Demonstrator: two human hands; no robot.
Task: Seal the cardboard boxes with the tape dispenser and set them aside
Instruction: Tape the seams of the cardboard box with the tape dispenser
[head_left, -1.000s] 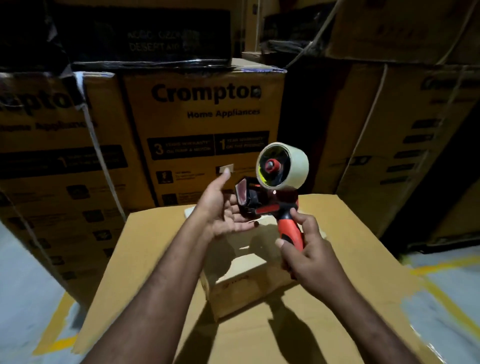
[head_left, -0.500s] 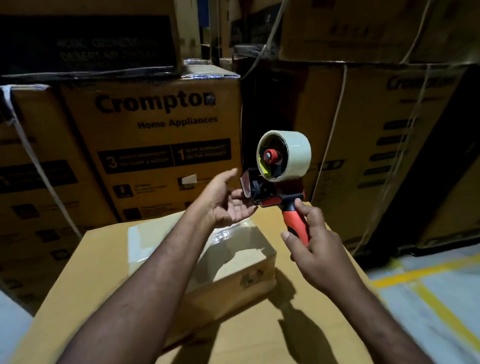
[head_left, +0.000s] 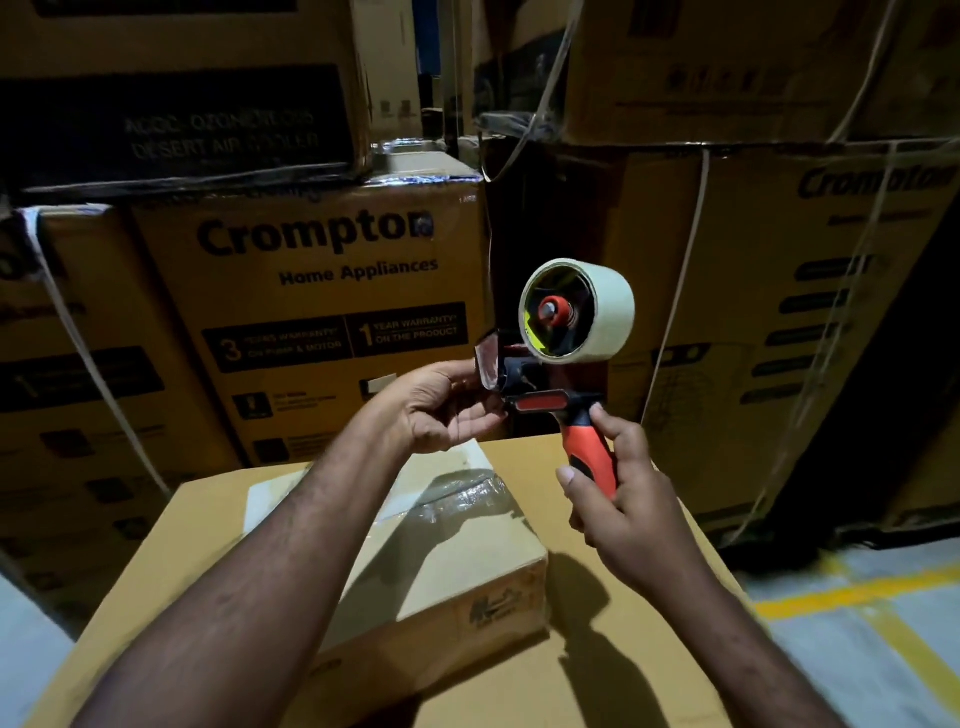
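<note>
Right hand (head_left: 618, 499), centre-right of frame: fingers wrapped round the orange-red handle (head_left: 589, 457) of the tape dispenser (head_left: 545, 374), thumb on the near side. Dispenser is held upright in the air at frame centre, handle down, tape roll (head_left: 597, 306) on top with its open core facing the camera

Left hand (head_left: 441, 405), just left of the dispenser: palm up, fingers curled in toward the dispenser's front end, thumb up beside the reddish translucent flap (head_left: 488, 364). Fingertips are at or against the front of the tool; can't tell whether they pinch a tape end or just touch, that spot is dark and blurred

Below the hands, lower centre: small cardboard box (head_left: 441, 566), flaps down, shiny clear tape (head_left: 457, 493) wrinkled across its top at the far end. Both forearms pass over it, no contact with either hand. It sits on a large cardboard box (head_left: 639, 649) that fills the bottom of the frame

Behind, centre-left: carton printed "Crompton Home Appliances" (head_left: 311, 291). White strapping band (head_left: 88, 358) runs down the carton at far left. Upper left: dark carton (head_left: 208, 140), print reads "DESERT AIR COOLER". Right side: more stacked strapped cartons (head_left: 779, 338). Lower right corner: grey floor with yellow lines (head_left: 852, 592)
</note>
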